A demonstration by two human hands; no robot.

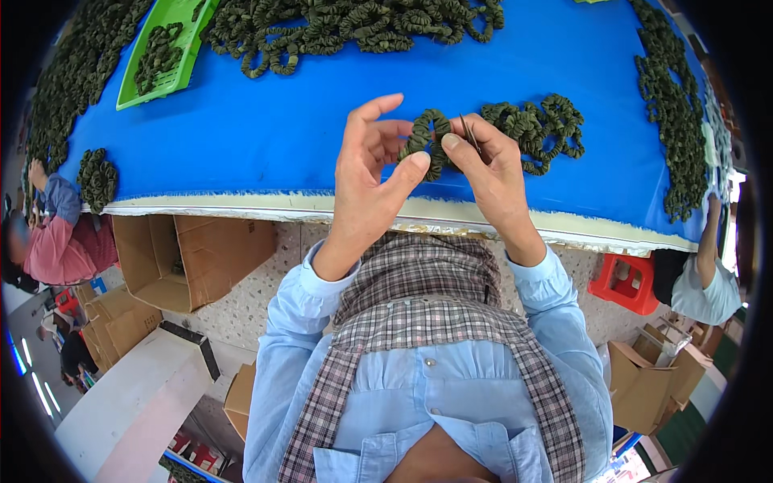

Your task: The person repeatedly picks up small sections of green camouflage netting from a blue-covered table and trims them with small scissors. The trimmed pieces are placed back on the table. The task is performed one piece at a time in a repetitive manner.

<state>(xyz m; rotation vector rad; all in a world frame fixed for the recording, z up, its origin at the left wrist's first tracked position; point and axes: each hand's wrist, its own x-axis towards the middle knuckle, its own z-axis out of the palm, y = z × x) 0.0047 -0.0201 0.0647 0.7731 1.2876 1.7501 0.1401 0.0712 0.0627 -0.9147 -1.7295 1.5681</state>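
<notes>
Above the near edge of the blue-covered table, a dark green gathered scrunchie (pixel 422 134) is held up between my two hands. My left hand (pixel 366 173) has its thumb and fingers closed on the ring's left side, with the index finger raised. On the other side, my right hand (pixel 493 165) pinches the ring between thumb and forefinger. Thin, dark, pointed blades, apparently thread snips (pixel 470 135), stick out of that same hand; their handle is hidden in the palm. Just beyond it lies a small pile of scrunchies (pixel 535 129).
A big heap of scrunchies (pixel 362 24) spreads along the far side, beside a green basket (pixel 192 56). More scrunchies (pixel 667 105) line the right. Co-workers sit at both ends. An open cardboard box (pixel 217 253) and a red stool (pixel 625 283) stand below the table edge.
</notes>
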